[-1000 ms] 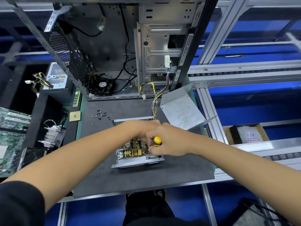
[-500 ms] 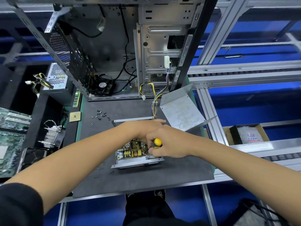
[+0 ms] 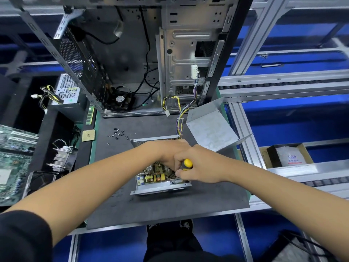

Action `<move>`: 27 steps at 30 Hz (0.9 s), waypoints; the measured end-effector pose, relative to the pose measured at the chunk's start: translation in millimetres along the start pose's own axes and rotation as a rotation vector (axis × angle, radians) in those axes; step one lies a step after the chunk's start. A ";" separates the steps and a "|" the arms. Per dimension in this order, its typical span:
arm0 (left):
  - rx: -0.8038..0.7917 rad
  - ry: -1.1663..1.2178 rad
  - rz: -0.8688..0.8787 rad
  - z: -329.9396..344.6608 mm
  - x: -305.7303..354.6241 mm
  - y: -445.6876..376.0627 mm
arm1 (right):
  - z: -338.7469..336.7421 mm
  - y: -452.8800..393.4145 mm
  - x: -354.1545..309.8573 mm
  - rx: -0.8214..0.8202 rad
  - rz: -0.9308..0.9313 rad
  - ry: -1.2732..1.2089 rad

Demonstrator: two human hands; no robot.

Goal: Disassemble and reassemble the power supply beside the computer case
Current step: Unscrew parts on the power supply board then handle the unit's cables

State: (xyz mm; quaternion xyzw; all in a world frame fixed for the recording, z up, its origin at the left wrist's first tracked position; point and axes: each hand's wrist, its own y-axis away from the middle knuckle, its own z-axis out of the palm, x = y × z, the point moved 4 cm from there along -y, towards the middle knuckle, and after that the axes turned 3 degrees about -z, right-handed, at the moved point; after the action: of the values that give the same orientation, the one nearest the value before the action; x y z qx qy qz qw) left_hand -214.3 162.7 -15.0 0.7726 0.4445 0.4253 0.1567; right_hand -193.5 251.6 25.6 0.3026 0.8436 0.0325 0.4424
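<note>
Head view shows the computer case (image 3: 170, 53) standing open behind the mat (image 3: 170, 208); the power supply (image 3: 160, 183) lies uncovered before it; my right hand (image 3: 198, 167) grips a screwdriver (image 3: 186, 164) there; my left hand (image 3: 170, 152) rests curled inside, its hold unclear.

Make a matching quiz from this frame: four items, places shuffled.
Items:
1. screws
2. cover
3. screwdriver
4. heatsink

Places:
A. in the right hand, over the open power supply
B. off the mat's left edge, beside the motherboard
C. loose on the mat, near its far left corner
D. on the mat's right side, at the foot of the case

Pairs: 1-C, 2-D, 3-A, 4-B
</note>
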 end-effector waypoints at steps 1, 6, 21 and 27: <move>0.008 -0.016 -0.013 -0.4 0.3 0.5 | -0.3 0.4 0.8 0.007 0.004 -0.003; 0.047 -0.047 0.033 -0.7 0.3 0.4 | -0.6 0.5 5.2 0.014 0.030 -0.015; 0.062 0.021 0.025 -1.6 1.2 -1.3 | 0.9 -1.7 10.8 0.007 0.037 -0.072; 0.051 0.005 0.059 -4.0 5.8 3.1 | 0.0 0.4 13.8 0.017 0.045 -0.068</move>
State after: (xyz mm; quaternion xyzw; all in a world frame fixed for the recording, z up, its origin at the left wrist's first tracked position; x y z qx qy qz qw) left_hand -214.3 165.1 -7.7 0.7882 0.4327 0.4200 0.1231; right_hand -199.2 259.4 15.7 0.3259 0.8214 0.0250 0.4673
